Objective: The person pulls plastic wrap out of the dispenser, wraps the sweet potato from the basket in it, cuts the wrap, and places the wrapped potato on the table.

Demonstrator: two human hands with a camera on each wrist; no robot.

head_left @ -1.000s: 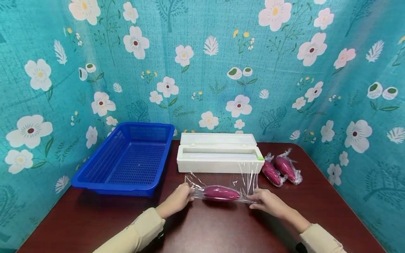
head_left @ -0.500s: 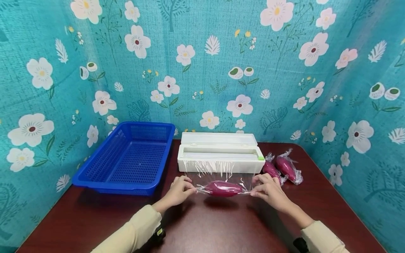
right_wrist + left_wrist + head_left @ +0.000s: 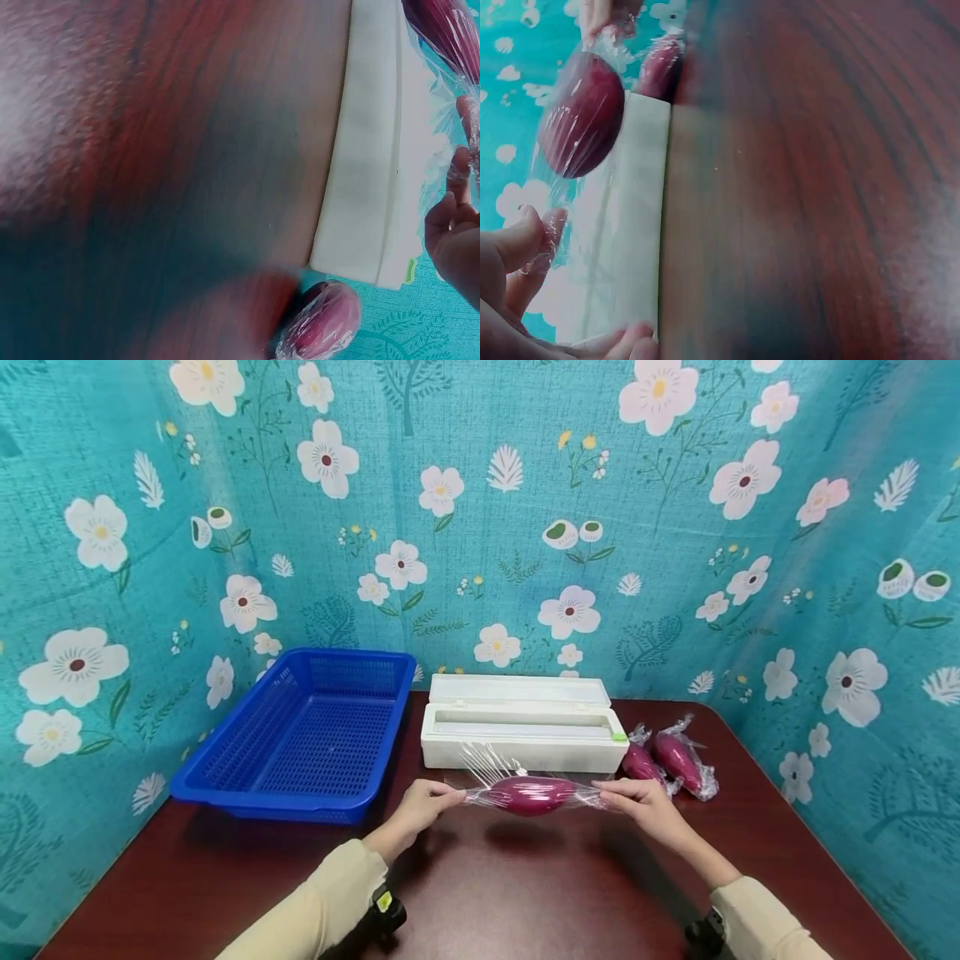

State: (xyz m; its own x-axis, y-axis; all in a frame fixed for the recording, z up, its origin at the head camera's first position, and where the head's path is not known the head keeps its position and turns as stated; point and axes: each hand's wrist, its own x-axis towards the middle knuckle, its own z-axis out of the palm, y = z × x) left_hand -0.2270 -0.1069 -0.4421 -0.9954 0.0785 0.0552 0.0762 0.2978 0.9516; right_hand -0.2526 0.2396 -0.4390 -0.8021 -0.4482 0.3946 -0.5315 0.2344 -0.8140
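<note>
A smooth magenta oval, perhaps a sweet potato (image 3: 531, 795), hangs just above the table in clear plastic wrap (image 3: 587, 795). My left hand (image 3: 418, 812) pinches the gathered wrap at its left end; in the left wrist view the thumb and index finger hold the film. At the other end, my right hand (image 3: 647, 810) pinches the twisted wrap. Behind it stands a white wrap dispenser (image 3: 517, 753) with its lid up and a roll inside. A stretched strip of film slants between the dispenser's front and the wrapped piece.
Two more wrapped magenta pieces (image 3: 678, 758) lie to the right of the dispenser. A blue perforated basket (image 3: 375, 777) sits at the left of the dark red-brown table (image 3: 525, 893). A flowered turquoise curtain (image 3: 480, 568) hangs behind and at both sides.
Both hands have lifted the magenta piece slightly towards the dispenser and rolled it in the film. The wide sheet has shrunk to a narrow slanting strip, and the ends are now twisted.
</note>
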